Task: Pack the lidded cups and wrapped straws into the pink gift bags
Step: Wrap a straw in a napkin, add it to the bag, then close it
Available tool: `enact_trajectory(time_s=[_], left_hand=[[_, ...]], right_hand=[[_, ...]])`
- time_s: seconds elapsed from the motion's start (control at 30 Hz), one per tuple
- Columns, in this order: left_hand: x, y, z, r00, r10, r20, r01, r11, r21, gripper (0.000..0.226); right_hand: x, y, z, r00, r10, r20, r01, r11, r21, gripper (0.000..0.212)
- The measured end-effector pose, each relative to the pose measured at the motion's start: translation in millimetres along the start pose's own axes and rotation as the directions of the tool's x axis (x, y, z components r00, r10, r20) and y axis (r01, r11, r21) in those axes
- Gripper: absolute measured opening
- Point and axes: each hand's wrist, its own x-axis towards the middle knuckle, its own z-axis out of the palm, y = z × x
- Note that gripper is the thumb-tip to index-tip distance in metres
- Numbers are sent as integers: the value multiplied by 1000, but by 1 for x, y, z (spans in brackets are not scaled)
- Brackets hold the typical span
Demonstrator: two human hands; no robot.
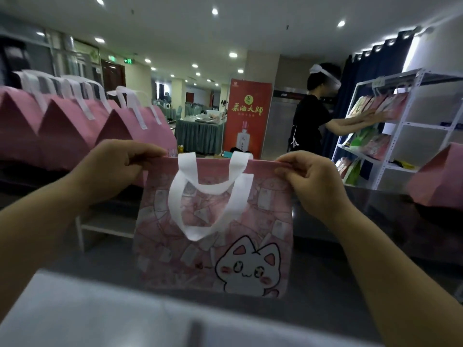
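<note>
**A:** Where do we have the pink gift bag (160, 241)?

**B:** We hold it up flat in front of us, above the dark counter (375, 221). Our left hand (117, 166) pinches the top edge at its left corner. Our right hand (308, 176) pinches the right corner, fingers curled on the fabric.

**A:** And the handles?

**B:** The white handles (200, 229) hang folded down over its front, above the printed white cat (248, 269).

**A:** What else do we see?

**B:** A row of pink bags (67, 128) with white handles stands to our left, and another pink bag (441, 179) is at the far right. Beyond the counter, a person in black (310, 121) reaches into a white shelf (413, 126), near a red banner (246, 116).
</note>
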Motion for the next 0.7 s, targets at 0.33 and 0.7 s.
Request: enact_trajectory(time_s=[0.33, 0.7], left_hand=[[77, -50, -8, 964, 200, -174, -194, 980, 53, 22], [57, -69, 62, 983, 87, 163, -16, 920, -392, 39]], right_hand=[[83, -40, 37, 906, -206, -369, 109, 957, -267, 19], [91, -36, 137, 905, -106, -412, -45, 939, -341, 18]])
